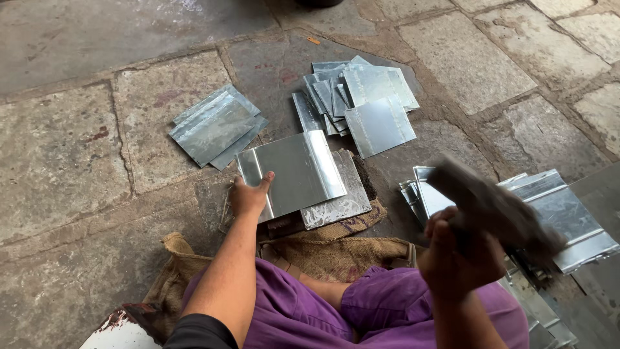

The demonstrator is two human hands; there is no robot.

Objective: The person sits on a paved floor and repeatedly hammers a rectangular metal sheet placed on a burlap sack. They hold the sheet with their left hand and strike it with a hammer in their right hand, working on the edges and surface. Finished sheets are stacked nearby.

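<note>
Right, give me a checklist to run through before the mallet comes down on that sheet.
1. Left hand pins the metal sheet at its near left edge: ok.
2. Sheet rests on the block beneath: ok.
3. Right hand grips the mallet, raised: ok.
4. Left fingers clear of the strike spot: cannot tell.
5. Mallet head condition, blurred: cannot tell.
6. Stacks of sheets lie apart from the block: ok.
</note>
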